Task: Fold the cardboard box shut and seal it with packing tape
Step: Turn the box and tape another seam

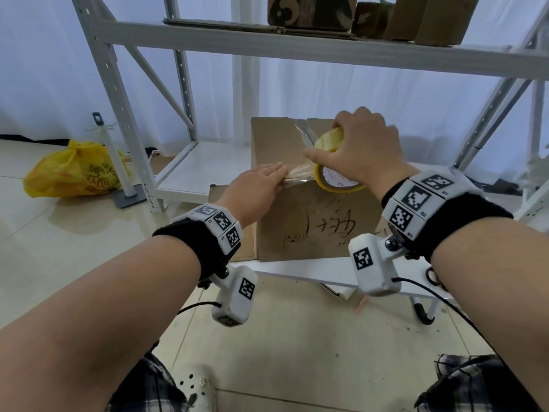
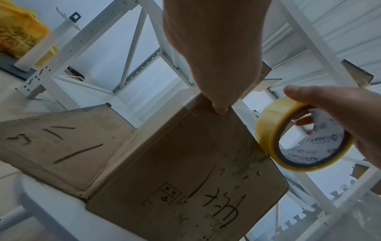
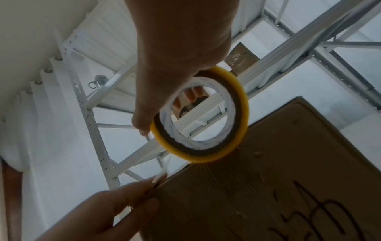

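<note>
A brown cardboard box (image 1: 312,221) with black handwriting stands on a low white table (image 1: 297,272), its top flaps folded down and an older clear strip along the seam. My left hand (image 1: 264,179) lies flat at the box's near top edge and presses down the end of a clear tape strip (image 1: 300,172); in the left wrist view its thumb (image 2: 219,109) bears on the front face of the box (image 2: 185,163). My right hand (image 1: 365,147) grips the yellow tape roll (image 1: 329,141) just right of it, over the top edge, fingers through the core (image 3: 191,96).
A white metal rack (image 1: 124,93) surrounds the box, with cardboard boxes (image 1: 309,10) on its upper shelf. A flattened cardboard piece (image 2: 51,143) leans against the box's left side. A yellow plastic bag (image 1: 74,171) and a white post on a grey base (image 1: 116,156) stand on the floor at left.
</note>
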The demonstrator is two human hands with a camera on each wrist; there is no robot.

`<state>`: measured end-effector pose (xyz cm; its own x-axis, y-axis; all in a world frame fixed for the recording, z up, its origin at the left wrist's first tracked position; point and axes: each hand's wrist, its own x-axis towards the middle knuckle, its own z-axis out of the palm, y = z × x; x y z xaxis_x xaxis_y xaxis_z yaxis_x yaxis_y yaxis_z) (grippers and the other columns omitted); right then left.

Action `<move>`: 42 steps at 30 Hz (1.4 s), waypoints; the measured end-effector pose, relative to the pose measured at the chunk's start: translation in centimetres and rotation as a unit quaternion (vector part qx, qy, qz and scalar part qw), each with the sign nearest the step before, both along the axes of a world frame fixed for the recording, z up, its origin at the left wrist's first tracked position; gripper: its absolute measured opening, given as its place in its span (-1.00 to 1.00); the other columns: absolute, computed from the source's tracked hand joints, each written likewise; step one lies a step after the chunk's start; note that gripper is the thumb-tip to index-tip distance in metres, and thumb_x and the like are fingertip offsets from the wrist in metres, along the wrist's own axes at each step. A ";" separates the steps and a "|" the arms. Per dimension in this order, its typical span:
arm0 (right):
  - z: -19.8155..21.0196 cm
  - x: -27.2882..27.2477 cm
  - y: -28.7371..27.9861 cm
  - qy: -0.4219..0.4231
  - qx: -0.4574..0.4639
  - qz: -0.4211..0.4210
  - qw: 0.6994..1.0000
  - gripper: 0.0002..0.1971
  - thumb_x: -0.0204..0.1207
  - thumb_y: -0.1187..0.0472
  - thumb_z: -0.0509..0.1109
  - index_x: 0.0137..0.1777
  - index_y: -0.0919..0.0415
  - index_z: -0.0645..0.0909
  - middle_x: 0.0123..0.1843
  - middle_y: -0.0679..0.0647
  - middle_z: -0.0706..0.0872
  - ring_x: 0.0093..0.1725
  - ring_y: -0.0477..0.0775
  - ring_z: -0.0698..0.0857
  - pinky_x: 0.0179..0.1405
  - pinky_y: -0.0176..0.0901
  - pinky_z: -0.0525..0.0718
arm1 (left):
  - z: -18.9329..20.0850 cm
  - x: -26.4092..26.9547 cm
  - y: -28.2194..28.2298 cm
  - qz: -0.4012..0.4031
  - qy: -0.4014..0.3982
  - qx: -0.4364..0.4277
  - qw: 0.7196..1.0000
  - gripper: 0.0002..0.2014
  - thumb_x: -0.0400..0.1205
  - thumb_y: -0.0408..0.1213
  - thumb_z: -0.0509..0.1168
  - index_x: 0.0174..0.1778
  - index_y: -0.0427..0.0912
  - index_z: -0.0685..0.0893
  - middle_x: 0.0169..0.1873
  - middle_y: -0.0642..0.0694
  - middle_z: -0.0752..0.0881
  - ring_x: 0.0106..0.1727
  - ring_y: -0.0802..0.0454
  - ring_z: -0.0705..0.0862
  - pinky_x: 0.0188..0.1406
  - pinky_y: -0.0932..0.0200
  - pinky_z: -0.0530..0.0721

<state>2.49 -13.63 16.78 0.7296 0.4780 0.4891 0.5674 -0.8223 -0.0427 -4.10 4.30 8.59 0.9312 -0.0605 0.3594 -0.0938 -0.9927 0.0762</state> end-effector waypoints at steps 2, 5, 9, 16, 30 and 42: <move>-0.5 0.0 -0.2 0.043 0.051 -0.020 0.998 -0.22 0.32 -0.48 0.31 0.31 0.14 0.50 0.20 0.15 0.58 0.22 0.22 0.55 0.10 0.09 0.52 | -0.2 -0.1 -0.3 0.014 0.001 -0.013 1.000 -0.55 0.79 -0.18 -0.04 0.64 -0.09 0.21 0.61 -0.07 0.28 0.62 -0.05 0.23 0.57 0.07 0.18; 0.3 -0.4 0.5 0.055 0.050 -0.011 0.997 -0.29 0.33 -0.37 0.35 0.30 0.17 0.52 0.18 0.15 0.62 0.20 0.21 0.57 0.12 0.07 0.53 | -0.3 -0.3 -0.6 0.030 0.003 -0.029 0.999 -0.54 0.79 -0.18 -0.05 0.65 -0.09 0.18 0.62 -0.05 0.24 0.63 -0.02 0.20 0.57 0.06 0.20; 3.0 -1.0 2.4 -0.038 -0.042 0.017 0.998 -0.37 0.35 -0.32 0.35 0.20 0.19 0.56 0.08 0.16 0.63 0.13 0.22 0.57 0.07 0.04 0.48 | -0.1 -0.6 -1.0 0.048 0.004 -0.049 0.998 -0.50 0.79 -0.22 -0.01 0.66 -0.12 0.08 0.63 -0.05 0.22 0.63 -0.01 0.20 0.55 0.06 0.23; 1.4 0.8 1.0 -0.018 -0.142 -0.020 0.989 -0.41 0.34 -0.32 0.38 0.10 0.20 0.61 -0.07 0.14 0.60 0.09 0.22 0.59 -0.03 0.00 0.41 | -0.3 -0.3 -1.5 0.061 0.008 -0.028 0.998 -0.55 0.80 -0.18 -0.09 0.65 -0.08 0.15 0.63 -0.04 0.22 0.64 -0.01 0.17 0.58 0.06 0.17; 1.6 1.7 0.8 0.019 -0.097 0.014 0.995 -0.37 0.43 -0.33 0.28 0.25 0.20 0.47 0.12 0.16 0.62 0.14 0.22 0.58 0.11 0.08 0.46 | -0.3 0.6 -3.0 0.081 -0.020 0.067 0.994 -0.54 0.75 -0.13 0.01 0.60 0.16 0.22 0.61 -0.14 0.25 0.51 -0.25 0.30 0.47 -0.16 0.20; -0.1 1.0 -1.1 0.090 0.138 0.022 0.986 -0.47 0.43 -0.25 0.40 0.26 0.05 0.44 0.23 0.02 0.58 0.28 0.16 0.49 0.18 0.14 0.50 | 0.5 -1.4 -1.4 0.049 -0.070 0.025 0.996 -0.81 0.70 -0.09 0.17 0.14 -0.06 0.58 0.02 0.05 0.63 0.07 0.03 0.61 -0.01 0.21 0.46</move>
